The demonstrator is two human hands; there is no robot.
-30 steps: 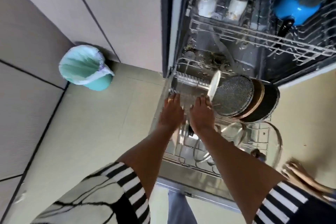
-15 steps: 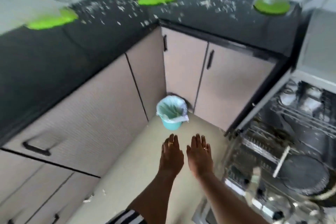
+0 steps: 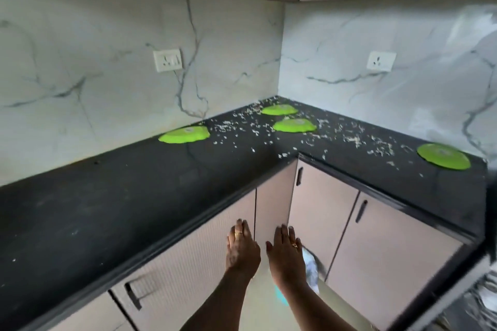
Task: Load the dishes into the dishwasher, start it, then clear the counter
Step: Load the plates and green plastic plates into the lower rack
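Observation:
My left hand [image 3: 242, 248] and my right hand [image 3: 286, 252] hang side by side in the air in front of the lower cabinets, fingers straight, holding nothing. The black L-shaped counter [image 3: 121, 191] carries several bright green mats: one at the left wall [image 3: 184, 135], two in the corner [image 3: 279, 109] [image 3: 293, 125], one at the far right [image 3: 443, 156]. White crumbs [image 3: 349, 137] are scattered over the corner and right run. Only a sliver of the open dishwasher [image 3: 478, 301] shows at the lower right edge.
Beige cabinet doors with dark handles [image 3: 360, 211] run under the counter. A teal bin with a white liner [image 3: 312, 274] stands on the floor behind my right hand. Two wall sockets [image 3: 167, 59] [image 3: 381, 61] sit on the marble backsplash.
My view has swung up and left, from the dishwasher's lower rack to the counter corner. Both hands have left the rack and now hover empty before the cabinets.

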